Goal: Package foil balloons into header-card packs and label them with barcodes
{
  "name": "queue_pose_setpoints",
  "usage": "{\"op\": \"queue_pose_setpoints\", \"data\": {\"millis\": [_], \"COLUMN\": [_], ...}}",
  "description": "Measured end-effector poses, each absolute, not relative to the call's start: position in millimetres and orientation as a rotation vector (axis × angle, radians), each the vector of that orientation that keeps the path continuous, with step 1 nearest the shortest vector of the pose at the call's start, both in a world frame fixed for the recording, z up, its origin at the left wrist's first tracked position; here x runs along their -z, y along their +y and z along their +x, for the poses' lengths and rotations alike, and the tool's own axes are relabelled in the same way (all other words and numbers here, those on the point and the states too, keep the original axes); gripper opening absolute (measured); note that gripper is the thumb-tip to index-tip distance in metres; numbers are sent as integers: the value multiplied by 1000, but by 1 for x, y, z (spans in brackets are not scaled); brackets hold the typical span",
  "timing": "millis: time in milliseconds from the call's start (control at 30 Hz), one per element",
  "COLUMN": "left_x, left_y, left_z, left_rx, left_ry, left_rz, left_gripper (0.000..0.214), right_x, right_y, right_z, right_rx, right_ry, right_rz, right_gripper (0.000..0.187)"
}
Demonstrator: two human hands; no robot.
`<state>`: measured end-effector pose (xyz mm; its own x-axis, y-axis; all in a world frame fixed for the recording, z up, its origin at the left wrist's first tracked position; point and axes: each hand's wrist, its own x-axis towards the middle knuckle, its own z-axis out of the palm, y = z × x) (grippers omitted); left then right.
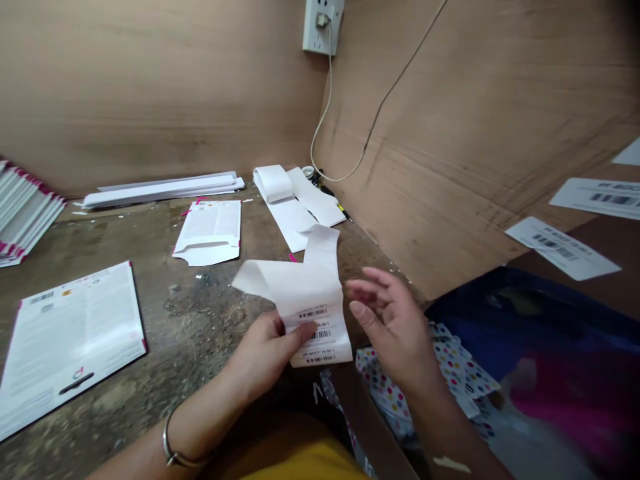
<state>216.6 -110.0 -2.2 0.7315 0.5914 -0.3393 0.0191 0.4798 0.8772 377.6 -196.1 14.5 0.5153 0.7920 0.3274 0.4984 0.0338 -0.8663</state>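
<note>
A curling strip of barcode labels (313, 287) is pinched in my left hand (267, 350), with the thumb lying across the printed labels. Several barcodes show on its lower part, while the upper part folds over and rises toward the back. Just right of the strip, my right hand (390, 320) is apart from it, its fingers loosely spread and nothing visible in them. Beyond the strip lies a white printed envelope (210, 230) with its flap toward me. On the left is a larger stack of flat printed packets (75, 333) with a hang slot.
White paper strips (165, 188) lie along the back wall. A folded label pile (275, 183) and a pen (345, 212) sit in the corner below a socket (323, 27) with a cable. Barcode labels (563, 247) stick to the right panel. Dotted packaging (460, 360) lies below right.
</note>
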Motion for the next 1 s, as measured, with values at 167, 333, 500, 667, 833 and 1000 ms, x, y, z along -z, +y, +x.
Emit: {"op": "queue_pose_setpoints", "data": {"millis": [167, 333, 500, 667, 833, 1000], "left_x": [2, -2, 0, 2, 3, -1], "left_y": [-113, -112, -111, -110, -109, -107], "left_z": [218, 214, 214, 214, 213, 210], "left_rx": [-343, -432, -412, -397, -309, -267], "left_ry": [607, 624, 642, 573, 494, 499], "left_rz": [1043, 999, 1086, 1299, 1339, 1449], "left_gripper": [34, 28, 29, 27, 27, 26], "right_x": [-4, 5, -7, -10, -9, -8], "right_y": [-184, -183, -193, -191, -191, -191], "right_z": [365, 373, 381, 377, 372, 368], "right_rx": [-807, -403, 74, -402, -555, -707], "right_ry": [-772, -854, -1643, -1613, -1448, -1304], "right_rz": [-1523, -1737, -1659, -1580, -1555, -1513], "right_gripper": [38, 24, 21, 19, 14, 8]}}
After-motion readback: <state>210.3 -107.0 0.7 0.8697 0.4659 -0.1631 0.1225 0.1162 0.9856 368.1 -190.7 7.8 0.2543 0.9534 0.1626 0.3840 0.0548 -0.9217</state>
